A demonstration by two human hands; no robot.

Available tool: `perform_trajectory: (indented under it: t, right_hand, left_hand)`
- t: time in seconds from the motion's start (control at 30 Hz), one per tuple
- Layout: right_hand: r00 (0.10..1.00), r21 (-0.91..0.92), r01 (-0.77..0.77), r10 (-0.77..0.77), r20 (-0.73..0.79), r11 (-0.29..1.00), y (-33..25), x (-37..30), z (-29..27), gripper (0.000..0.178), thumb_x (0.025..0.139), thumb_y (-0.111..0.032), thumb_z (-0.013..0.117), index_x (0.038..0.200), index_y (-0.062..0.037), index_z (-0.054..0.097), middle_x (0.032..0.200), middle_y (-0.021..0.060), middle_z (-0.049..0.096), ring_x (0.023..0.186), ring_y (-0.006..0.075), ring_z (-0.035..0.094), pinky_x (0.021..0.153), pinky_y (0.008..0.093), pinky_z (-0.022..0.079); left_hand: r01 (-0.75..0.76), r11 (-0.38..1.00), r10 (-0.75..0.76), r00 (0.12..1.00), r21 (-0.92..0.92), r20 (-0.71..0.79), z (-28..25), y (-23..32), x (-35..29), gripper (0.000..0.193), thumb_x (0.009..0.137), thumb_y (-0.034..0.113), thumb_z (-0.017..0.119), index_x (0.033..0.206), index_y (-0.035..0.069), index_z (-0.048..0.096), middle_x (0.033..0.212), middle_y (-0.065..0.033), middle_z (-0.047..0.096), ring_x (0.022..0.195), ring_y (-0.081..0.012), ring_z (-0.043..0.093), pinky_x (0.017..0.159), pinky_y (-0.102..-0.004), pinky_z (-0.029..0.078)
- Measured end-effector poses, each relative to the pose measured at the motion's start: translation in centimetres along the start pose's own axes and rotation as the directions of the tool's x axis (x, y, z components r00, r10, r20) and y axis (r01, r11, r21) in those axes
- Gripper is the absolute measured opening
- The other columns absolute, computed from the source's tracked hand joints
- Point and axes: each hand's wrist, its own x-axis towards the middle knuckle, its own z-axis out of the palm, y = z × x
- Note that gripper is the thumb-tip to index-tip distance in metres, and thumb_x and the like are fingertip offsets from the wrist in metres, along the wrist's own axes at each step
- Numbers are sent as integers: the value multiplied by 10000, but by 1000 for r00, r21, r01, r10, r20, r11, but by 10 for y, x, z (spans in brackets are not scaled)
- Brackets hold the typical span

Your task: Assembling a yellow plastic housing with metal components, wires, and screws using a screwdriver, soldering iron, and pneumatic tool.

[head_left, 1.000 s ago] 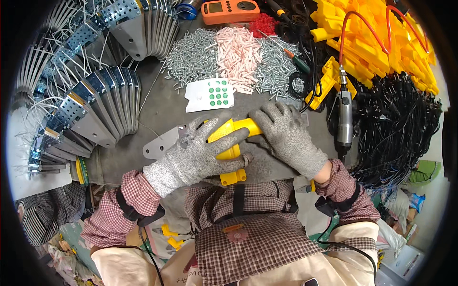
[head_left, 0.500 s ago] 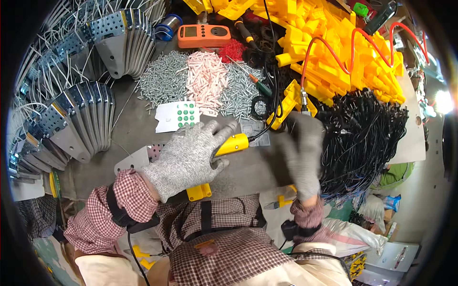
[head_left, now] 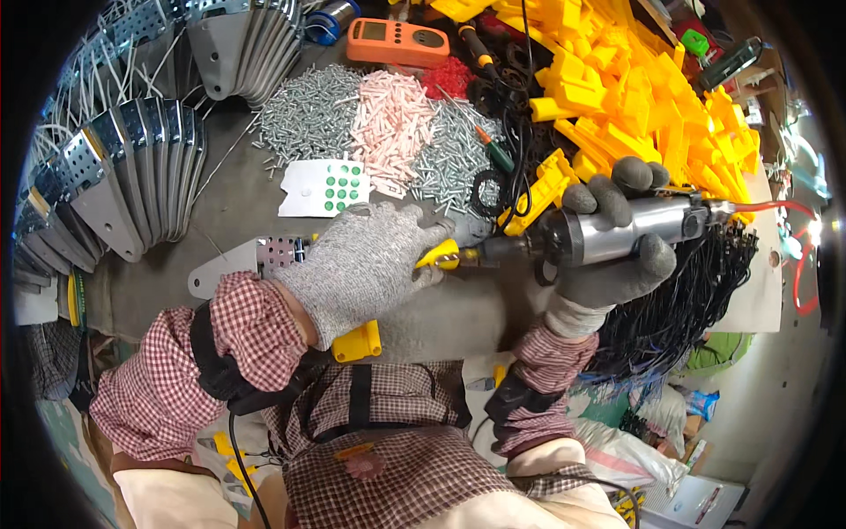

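Evidently a yellow plastic part (head_left: pixel 357 343) at the centre, lying beneath the left hand (head_left: pixel 352 260); one yellow end pokes out between that hand's fingertips and thumb, more yellow shows below its heel. Glove hides the middle; cannot tell whether both bits are one piece. Left hand: grey knit glove, palm down, fingers curved over, pinching the yellow end.

Right hand (head_left: pixel 592 284), also gloved: wrapped round the body of a silver power tool (head_left: pixel 636 233), fingers over its far side, thumb along the near side. Tool lies roughly level, nose toward the left hand. Its bit (head_left: pixel 448 262) overlaps the yellow end; contact not certain.

Just left of the left hand, a flat metal bracket (head_left: pixel 225 267), its perforated end partly covered. Beyond that hand, a white card with green dots (head_left: pixel 304 189); past it, pale pink plugs (head_left: pixel 392 132) with silver screws (head_left: pixel 304 115) on both sides. Farther out, an orange meter (head_left: pixel 398 42).

Beyond the right hand, a heap of yellow pieces (head_left: pixel 617 88); to its right and nearer the body, bundled black cables (head_left: pixel 679 300). Well left of the left hand, stacked metal brackets (head_left: pixel 132 176).
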Motion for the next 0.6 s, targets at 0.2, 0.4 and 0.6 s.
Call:
perform_trajectory:
  t: [0.2,0.4,0.6]
  right_hand:
    - [927,-213,21,61,371,977,25,14,1,489,907,-376,626,1264,-68,497,864,150,615,605,200,582,545,368,516]
    - [930,-323,24,98,356,946,31,0,0,420,908,-401,645,1095,-61,485,704,183,594,504,215,538,437,362,460]
    - [906,-152,-67,124,404,986,34,2,-14,576,884,-253,700,1348,12,486,845,224,641,586,208,601,495,328,530]
  left_hand:
    - [17,1000,-17,999,0,43,3,-3,2,484,985,450,578,1369,155,573,1155,-150,607,1049,-328,637,884,-456,540]
    - [-41,998,35,995,-57,-95,10,-4,-2,472,940,378,640,1333,122,588,1136,-137,622,1053,-325,638,884,-443,538]
    - [-76,991,57,983,-106,-176,10,-6,-6,482,904,332,678,1314,91,596,1169,-142,633,1079,-337,626,929,-453,515]
